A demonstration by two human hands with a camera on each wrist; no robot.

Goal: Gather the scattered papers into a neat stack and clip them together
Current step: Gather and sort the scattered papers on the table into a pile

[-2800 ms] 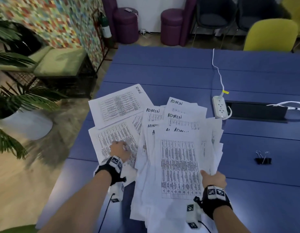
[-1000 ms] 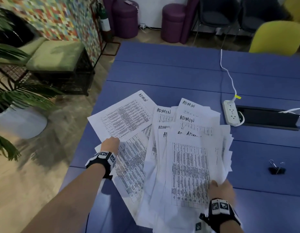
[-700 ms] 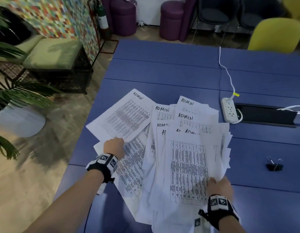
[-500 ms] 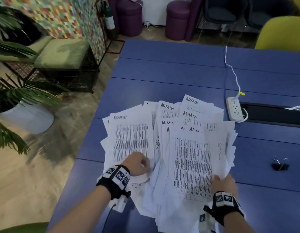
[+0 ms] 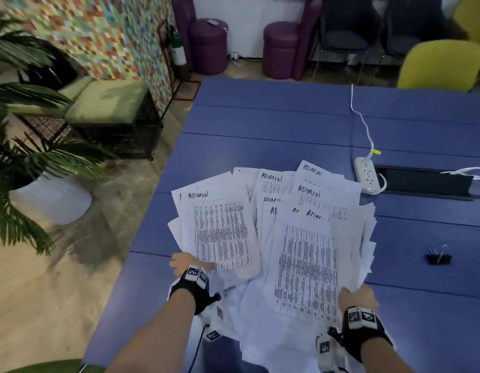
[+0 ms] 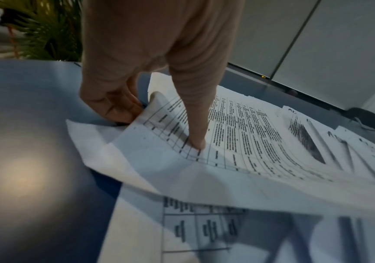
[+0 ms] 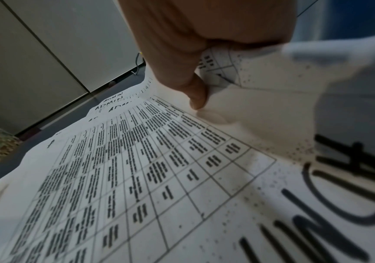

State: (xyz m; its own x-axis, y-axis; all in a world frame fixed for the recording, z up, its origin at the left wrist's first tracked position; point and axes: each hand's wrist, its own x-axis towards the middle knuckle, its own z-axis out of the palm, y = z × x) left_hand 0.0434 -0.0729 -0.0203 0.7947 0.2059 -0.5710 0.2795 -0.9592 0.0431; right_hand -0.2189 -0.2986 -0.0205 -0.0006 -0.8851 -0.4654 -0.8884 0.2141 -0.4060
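A loose fan of printed papers [image 5: 306, 254] headed ADMIN lies on the blue table [image 5: 260, 125]. My left hand [image 5: 190, 263] pinches the near left corner of the leftmost sheets [image 5: 220, 232], thumb on top and fingers under the edge; in the left wrist view the left hand [image 6: 159, 124] shows the thumb pressing the sheet [image 6: 238, 142]. At the pile's near right edge my right hand [image 5: 357, 293] grips a bunch of pages; in the right wrist view that hand [image 7: 200, 80] has the pages [image 7: 136, 169] crumpled in its fist. A black binder clip [image 5: 439, 257] sits apart at the right.
A white power strip [image 5: 366, 175] with its cord lies just beyond the pile, beside a dark cable slot [image 5: 424, 183]. The table's left edge drops to the floor, where a potted plant [image 5: 48, 195] stands. A yellow chair [image 5: 443, 65] is at the far side.
My left hand swept the two outlying sheets on the left in against the pile and squared them upright, then drew back to their near corner. The right hand kept its hold.
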